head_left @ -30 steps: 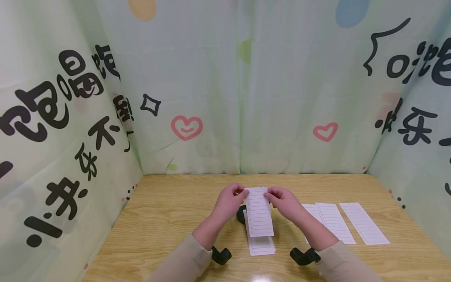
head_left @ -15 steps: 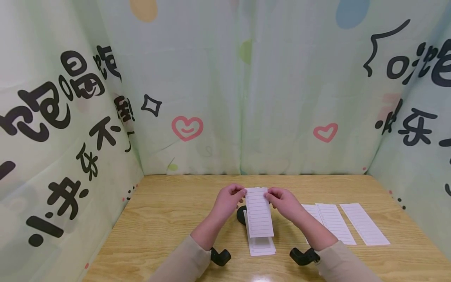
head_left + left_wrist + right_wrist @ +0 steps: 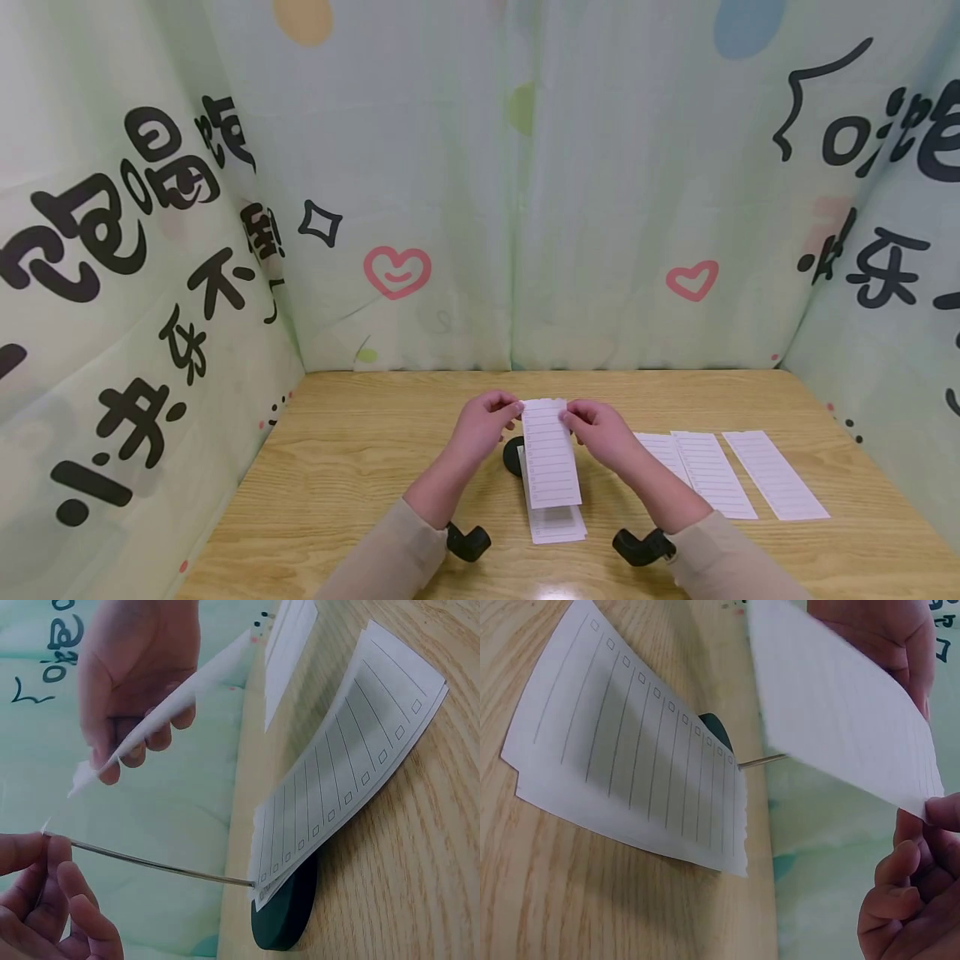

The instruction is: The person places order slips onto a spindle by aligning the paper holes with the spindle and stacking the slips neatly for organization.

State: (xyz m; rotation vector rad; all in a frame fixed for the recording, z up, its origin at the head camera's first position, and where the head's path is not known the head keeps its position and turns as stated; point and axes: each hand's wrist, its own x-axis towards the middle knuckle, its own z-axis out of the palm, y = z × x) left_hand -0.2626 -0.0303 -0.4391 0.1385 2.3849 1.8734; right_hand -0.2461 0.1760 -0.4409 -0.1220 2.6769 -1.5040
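By its top edge, a lined sheet of note paper [image 3: 552, 462] is held up between both hands. My left hand [image 3: 480, 425] pinches its upper left corner; in the left wrist view only a small white bit shows there, beside the top end of a thin metal spike [image 3: 150, 860]. The sheet's upper right corner is pinched by my right hand [image 3: 600, 429]. Below hang other checklist sheets [image 3: 345, 765], stuck low on the spike next to its dark round base [image 3: 289, 907]. In the head view, the held sheet hides the spike and part of the lower sheets.
Several lined sheets [image 3: 776, 475] lie on the wooden table [image 3: 360, 458] at the right, some overlapping and partly behind the right arm. A printed curtain [image 3: 465, 192] encloses the table's back and sides. Black wrist mounts [image 3: 471, 546] jut from both sleeves.
Both hands keep their hold on the sheet. The right hand and the sheet have shifted very slightly left, and the sheet's lower edge sits a touch lower.
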